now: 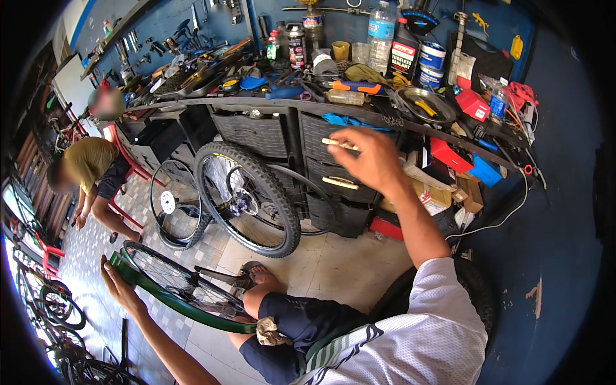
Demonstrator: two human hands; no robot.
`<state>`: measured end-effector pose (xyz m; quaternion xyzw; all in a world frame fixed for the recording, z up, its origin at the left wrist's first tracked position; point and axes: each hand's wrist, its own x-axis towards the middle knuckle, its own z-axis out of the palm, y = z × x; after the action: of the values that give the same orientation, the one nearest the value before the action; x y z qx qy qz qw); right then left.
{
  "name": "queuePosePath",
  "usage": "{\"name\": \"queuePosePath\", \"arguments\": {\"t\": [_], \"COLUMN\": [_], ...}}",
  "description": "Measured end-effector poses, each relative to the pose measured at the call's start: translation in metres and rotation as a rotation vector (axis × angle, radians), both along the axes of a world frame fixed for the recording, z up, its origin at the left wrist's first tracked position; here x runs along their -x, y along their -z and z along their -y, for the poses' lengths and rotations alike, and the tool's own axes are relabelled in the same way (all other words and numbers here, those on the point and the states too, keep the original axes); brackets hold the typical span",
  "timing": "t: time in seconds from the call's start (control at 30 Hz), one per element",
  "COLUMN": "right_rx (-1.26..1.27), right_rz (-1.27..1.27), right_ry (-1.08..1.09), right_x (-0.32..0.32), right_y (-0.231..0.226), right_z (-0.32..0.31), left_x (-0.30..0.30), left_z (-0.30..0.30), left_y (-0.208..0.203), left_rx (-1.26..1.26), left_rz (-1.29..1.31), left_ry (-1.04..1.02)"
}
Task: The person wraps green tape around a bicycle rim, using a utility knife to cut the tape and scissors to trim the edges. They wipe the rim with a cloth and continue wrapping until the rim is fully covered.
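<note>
A bicycle wheel [212, 296] with black spokes lies tilted between my left hand [122, 285] and my lap. Along its near edge runs a glossy dark green band [186, 309]; whether this is tape or the rim itself, I cannot tell. My left hand holds the wheel at its far-left edge, long fingers against the outside, thumb hidden. Raised at upper right, my right hand [367, 157] has curled fingers, with thumb and forefinger apart. A cream drawer handle [343, 145] shows through that gap. A crumpled brown rag [271, 332] lies by my knee.
A knobbly-tyred wheel [282, 212] and a thinner wheel [168, 204] lean at the dark drawers [253, 131]. Above, the workbench [205, 101] carries tools, bottles and a metal dish [427, 106]. Another person [96, 160] sits bent forward at left. Cardboard boxes [431, 192] stand right.
</note>
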<state>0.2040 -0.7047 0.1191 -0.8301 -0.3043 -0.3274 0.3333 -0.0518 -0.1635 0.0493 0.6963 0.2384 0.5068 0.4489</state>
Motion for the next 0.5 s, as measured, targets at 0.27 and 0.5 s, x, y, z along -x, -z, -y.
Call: {"name": "queuePosePath", "arguments": {"t": [0.27, 0.5], "right_rx": [0.289, 0.471], "right_rz": [0.061, -0.232], "right_ry": [0.38, 0.087], "right_x": [-0.102, -0.272], "right_y": [-0.049, -0.021], "right_z": [0.05, 0.077], "left_x": [0.011, 0.007], "left_z": [-0.006, -0.004], "left_y": [0.005, 0.003], "left_rx": [0.023, 0.099], "left_rz": [0.001, -0.031], "left_ry": [0.052, 0.158]}}
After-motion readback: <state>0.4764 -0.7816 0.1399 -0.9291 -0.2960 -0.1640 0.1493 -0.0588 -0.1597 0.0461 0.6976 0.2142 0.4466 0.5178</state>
